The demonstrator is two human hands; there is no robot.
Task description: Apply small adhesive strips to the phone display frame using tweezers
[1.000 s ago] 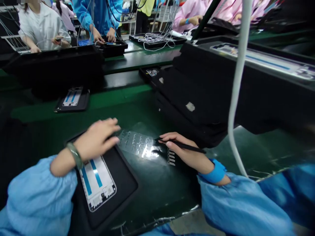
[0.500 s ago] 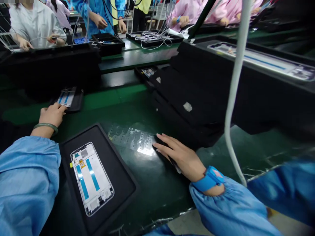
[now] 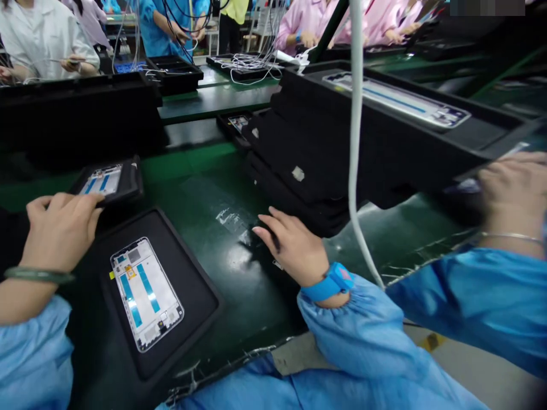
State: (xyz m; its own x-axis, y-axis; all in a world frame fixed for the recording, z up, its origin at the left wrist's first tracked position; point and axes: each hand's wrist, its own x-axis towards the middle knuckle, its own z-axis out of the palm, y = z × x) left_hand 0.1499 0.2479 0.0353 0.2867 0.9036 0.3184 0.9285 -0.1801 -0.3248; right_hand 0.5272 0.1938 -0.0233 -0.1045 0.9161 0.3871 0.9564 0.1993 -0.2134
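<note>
My left hand [image 3: 64,230] grips the near edge of a small black tray [image 3: 130,179], which looks tilted. In that tray lies a phone frame [image 3: 101,181] with blue strips, partly hidden by my fingers. Nearer to me, a second black tray [image 3: 194,304] rests on the green table and holds a white phone frame [image 3: 147,293] with two blue strips and a yellow tab. My right hand [image 3: 294,245], with a blue wrist strap [image 3: 329,283], is curled over the table around a slim dark tool [image 3: 273,239], mostly hidden. Clear plastic film [image 3: 233,219] lies just beyond its fingertips.
Stacked black trays [image 3: 299,136] stand at centre right, a phone frame [image 3: 397,99] in the top one. A white cable [image 3: 356,142] hangs in front. At the right, another person's hand [image 3: 515,193] touches the stack's side. People work across the table [image 3: 217,134].
My left hand has drawn the small tray closer, raising and tilting it. My right hand has stayed near the film, its fingers more curled. Another person's hand has come in at the right.
</note>
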